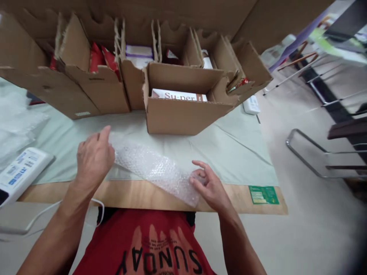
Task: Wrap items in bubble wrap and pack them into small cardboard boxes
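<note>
A strip of clear bubble wrap (pixel 155 166) lies slantwise across the front of the table, running down toward the right. My left hand (pixel 96 154) is closed on its upper left end, the thumb pointing up. At the lower right end, my right hand (pixel 210 185) grips the edge between thumb and curled fingers, with the index finger lifted. Just beyond the wrap stands an open cardboard box (pixel 174 118) with a white "Su-per" carton (pixel 177 95) inside.
Behind stands a row of cardboard bins (pixel 94 89) holding red packets (pixel 99 59) and other cartons. More bubble wrap (pixel 17 126) and a white device (pixel 25 168) with a cable are at left. A green card (pixel 263 194) lies on the wooden edge (pixel 235 198) at right.
</note>
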`<move>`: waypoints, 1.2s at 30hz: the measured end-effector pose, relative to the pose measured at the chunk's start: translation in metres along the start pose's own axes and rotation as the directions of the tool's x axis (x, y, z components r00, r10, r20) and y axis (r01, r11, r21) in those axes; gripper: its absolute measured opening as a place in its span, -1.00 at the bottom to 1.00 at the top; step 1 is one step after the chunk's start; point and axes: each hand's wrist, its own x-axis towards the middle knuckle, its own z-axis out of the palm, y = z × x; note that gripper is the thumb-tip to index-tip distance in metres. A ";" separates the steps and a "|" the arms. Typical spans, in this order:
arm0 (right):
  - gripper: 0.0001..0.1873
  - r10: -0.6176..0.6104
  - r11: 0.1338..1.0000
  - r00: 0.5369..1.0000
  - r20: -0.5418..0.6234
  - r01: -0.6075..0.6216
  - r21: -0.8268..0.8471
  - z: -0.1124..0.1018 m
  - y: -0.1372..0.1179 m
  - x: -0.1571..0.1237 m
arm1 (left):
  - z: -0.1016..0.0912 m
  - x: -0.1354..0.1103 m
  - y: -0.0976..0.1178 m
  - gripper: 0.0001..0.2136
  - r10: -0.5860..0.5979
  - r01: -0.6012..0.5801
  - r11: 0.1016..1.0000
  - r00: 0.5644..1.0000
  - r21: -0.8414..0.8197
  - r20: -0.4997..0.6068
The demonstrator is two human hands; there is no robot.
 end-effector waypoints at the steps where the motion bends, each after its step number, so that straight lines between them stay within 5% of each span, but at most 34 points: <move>1: -0.39 0.013 0.998 0.999 0.050 -0.016 0.065 0.009 -0.003 -0.006 | -0.003 0.010 0.002 -0.47 -0.019 0.018 1.000 0.999 -0.014 -0.042; 6: -0.28 0.090 0.966 0.985 0.146 -0.123 0.230 0.053 -0.001 -0.018 | 0.001 0.026 0.015 -0.42 0.046 -0.086 0.988 0.953 -0.124 -0.300; 9: -0.31 0.123 0.961 0.983 0.135 -0.152 0.233 0.063 0.004 -0.021 | 0.017 -0.015 0.022 -0.57 0.236 -0.312 0.917 0.927 -0.249 -0.293; 12: -0.34 0.139 0.948 0.974 0.181 -0.183 0.260 0.063 0.003 -0.024 | 0.020 -0.073 0.024 -0.63 0.469 -0.528 0.711 0.848 -0.464 -0.246; 16: -0.53 0.154 0.889 0.945 0.289 -0.260 0.378 0.061 -0.008 -0.024 | 0.007 -0.118 0.018 -0.42 0.619 -0.568 0.513 0.765 -0.644 -0.181; 20: -0.62 0.156 0.819 0.952 0.263 -0.274 0.503 0.067 -0.022 -0.018 | 0.011 -0.127 0.008 -0.26 0.644 -0.563 0.559 0.757 -0.609 -0.109; 24: -0.60 0.199 0.704 0.942 0.272 -0.330 0.629 0.081 -0.031 -0.023 | 0.028 -0.134 0.007 -0.34 0.628 -0.637 0.545 0.741 -0.546 -0.237; 28: -0.51 0.118 0.695 0.933 0.339 -0.322 0.643 0.080 -0.028 -0.029 | 0.039 -0.137 0.013 -0.69 0.419 -0.545 0.494 0.832 -0.677 -0.364; 33: -0.46 -0.126 0.944 0.987 0.097 0.089 0.318 0.055 -0.023 -0.023 | 0.031 -0.128 0.011 -0.83 0.191 -0.340 0.465 0.940 -0.817 -0.283; 36: -0.32 -0.247 0.968 0.961 0.126 0.238 0.082 0.059 -0.027 -0.012 | 0.028 -0.127 0.010 -0.86 0.135 -0.249 0.482 0.968 -0.840 -0.210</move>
